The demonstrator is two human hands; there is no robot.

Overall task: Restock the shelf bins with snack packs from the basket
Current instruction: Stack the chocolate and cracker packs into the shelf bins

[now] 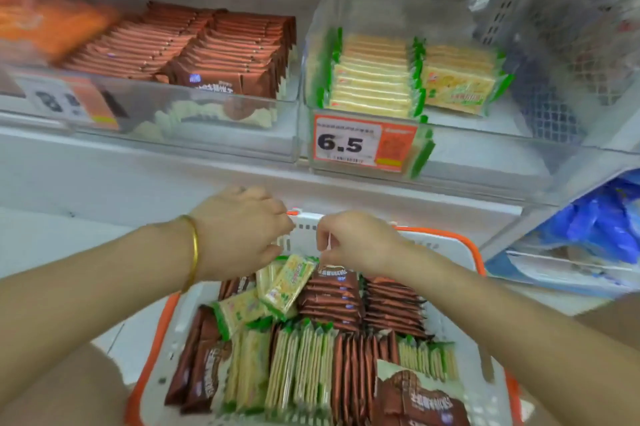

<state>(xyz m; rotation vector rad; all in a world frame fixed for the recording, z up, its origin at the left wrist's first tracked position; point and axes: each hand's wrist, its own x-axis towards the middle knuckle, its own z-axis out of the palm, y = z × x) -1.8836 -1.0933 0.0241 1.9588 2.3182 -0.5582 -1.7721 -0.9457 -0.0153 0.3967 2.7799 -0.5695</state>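
On my feed both hands hang over the far end of the basket (475, 254), which sits low in front of the shelf, filled with green snack packs (301, 370) and brown snack packs (349, 363) standing in rows. The left hand (239, 231), a gold bangle (194, 249) at its wrist, has its fingers curled in; the right hand (360, 242) is curled too. A tilted green pack (289, 282) has its top edge right under both sets of fingertips, but I cannot tell which hand, if either, has hold of it. On the shelf above, the left bin (207, 138) holds brown packs, and the right bin (467, 157) holds green ones behind a 6.5 price tag (348, 143).
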